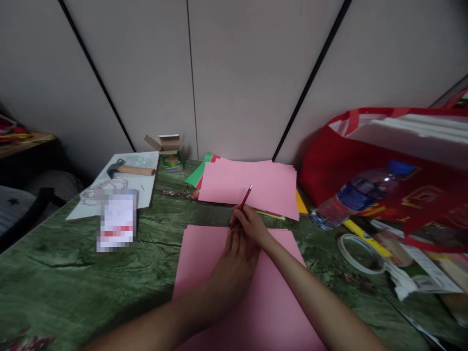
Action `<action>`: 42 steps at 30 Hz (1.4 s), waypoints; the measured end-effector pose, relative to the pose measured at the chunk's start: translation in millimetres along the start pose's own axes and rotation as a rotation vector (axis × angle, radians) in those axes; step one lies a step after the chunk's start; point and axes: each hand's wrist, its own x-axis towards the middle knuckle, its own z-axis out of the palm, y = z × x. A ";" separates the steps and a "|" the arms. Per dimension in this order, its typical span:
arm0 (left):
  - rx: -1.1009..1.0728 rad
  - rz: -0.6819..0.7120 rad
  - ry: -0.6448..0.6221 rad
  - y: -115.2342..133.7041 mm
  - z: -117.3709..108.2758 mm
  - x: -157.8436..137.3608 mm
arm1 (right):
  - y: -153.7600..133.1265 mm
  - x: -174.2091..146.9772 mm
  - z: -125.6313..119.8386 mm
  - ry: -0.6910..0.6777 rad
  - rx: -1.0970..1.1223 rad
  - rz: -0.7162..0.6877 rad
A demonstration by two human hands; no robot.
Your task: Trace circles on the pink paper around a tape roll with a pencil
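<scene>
Pink paper sheets [204, 251] lie in front of me on the green marbled table. My left hand [236, 261] is pressed flat on them, its fingers stretched toward their far edge. Wrapped round a dark red pencil [246, 196], my right hand [251, 225] rests just beyond the left fingers and partly overlaps them. The pencil leans, its silver end up and its lower end near the far edge of the sheets. Whether the tip touches the paper is hard to make out. Behind lies a second pink paper stack [252, 183] with green and red sheets under it.
On the left, a hammer [131, 169] lies on a white board [146, 192], near a small open box [172, 158]. To the right are a red bag [321, 151], a leaning plastic bottle [358, 195], a tape roll [360, 254] and a yellow tube-like item [367, 237].
</scene>
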 end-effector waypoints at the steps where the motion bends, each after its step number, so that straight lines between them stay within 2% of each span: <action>1: -0.010 0.007 -0.009 -1.3 -2.3 0.2 | 1.0 0.1 -0.4 -0.003 -0.010 0.002; 11: -0.073 0.036 -0.028 -9.7 -17.7 3.3 | 5.3 -0.7 -7.7 0.073 -0.116 -0.004; 22: -0.048 0.039 -0.103 -10.3 -27.8 5.2 | 3.7 -2.4 -23.5 0.077 -0.007 0.103; 32: 0.034 0.074 -0.030 -11.7 -24.1 2.0 | 7.1 -21.9 -42.9 0.210 -0.015 0.106; 42: 0.001 0.077 0.016 -14.8 -23.8 4.2 | 7.8 -49.3 -54.3 0.273 0.190 0.172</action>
